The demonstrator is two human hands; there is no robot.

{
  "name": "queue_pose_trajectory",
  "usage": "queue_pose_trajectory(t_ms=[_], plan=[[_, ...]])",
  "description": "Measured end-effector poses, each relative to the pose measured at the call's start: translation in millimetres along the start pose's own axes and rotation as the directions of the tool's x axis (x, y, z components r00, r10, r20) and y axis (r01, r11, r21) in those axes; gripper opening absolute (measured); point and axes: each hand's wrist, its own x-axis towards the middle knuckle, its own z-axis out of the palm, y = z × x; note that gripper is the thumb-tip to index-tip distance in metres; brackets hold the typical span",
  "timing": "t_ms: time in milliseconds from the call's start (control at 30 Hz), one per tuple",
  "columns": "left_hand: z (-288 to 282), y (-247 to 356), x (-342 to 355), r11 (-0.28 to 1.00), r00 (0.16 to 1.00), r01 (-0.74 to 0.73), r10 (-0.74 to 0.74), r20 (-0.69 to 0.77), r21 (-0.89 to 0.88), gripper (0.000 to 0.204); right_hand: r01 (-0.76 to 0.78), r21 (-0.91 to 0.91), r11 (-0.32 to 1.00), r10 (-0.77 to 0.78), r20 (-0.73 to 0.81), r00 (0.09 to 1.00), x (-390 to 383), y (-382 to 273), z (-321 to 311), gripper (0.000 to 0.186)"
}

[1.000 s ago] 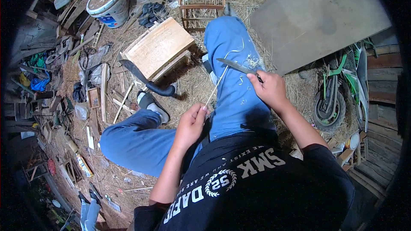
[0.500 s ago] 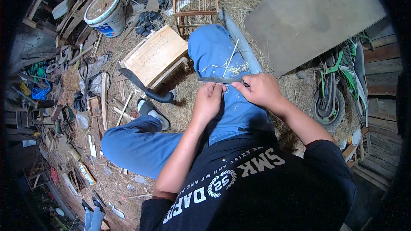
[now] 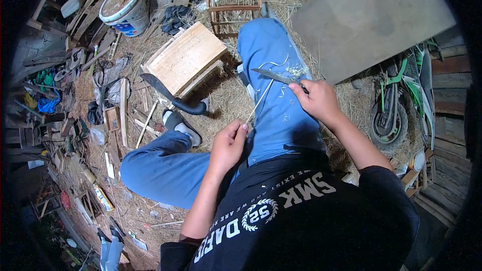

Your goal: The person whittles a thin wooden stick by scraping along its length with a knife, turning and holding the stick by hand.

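Observation:
My left hand (image 3: pixel 230 143) is closed on the lower end of a thin pale wooden strip (image 3: pixel 259 101), beside my thigh. The strip slants up and away, its far end by the blade of a knife (image 3: pixel 273 76). My right hand (image 3: pixel 317 101) grips the knife's dark handle above my thigh, blade pointing left. Whether blade and strip touch I cannot tell. Curled shavings (image 3: pixel 296 71) and a long thin peel (image 3: pixel 274 63) lie on the blue trouser leg (image 3: pixel 281 125) under the knife.
Left of my knee stands a light wooden block (image 3: pixel 187 59) with a dark-handled machete (image 3: pixel 173 98) against it. A slatted wooden frame (image 3: pixel 234 0) is beyond. A large board (image 3: pixel 371 20) and a green motorbike (image 3: pixel 396 95) are on the right, a white bucket (image 3: pixel 123 12) far left.
My left hand has moved down and left, drawing the strip back toward me. The right hand and knife have shifted slightly up and right, and the hands are farther apart.

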Motion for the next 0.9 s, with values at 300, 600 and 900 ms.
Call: queue_pose_trajectory(t_ms=[300,600,900], plan=[[27.7,27.7,57.5,0.989,0.996,-0.062,0.070,0.052,-0.136,0.025,0.062,0.045,0.997,-0.061,-0.038,0.997,-3.1,-16.6,6.4,0.057],[21.1,18.2,47.1,0.952,0.995,0.087,-0.066,0.078,-0.295,0.020,0.084,0.017,0.996,-0.083,-0.046,0.995,0.1,-11.9,7.6,0.058],[31.4,30.3,64.8,0.923,0.999,0.001,0.014,0.037,-0.384,0.012,0.097,0.015,0.995,-0.097,-0.016,0.995,1.1,-15.9,4.6,0.057]])
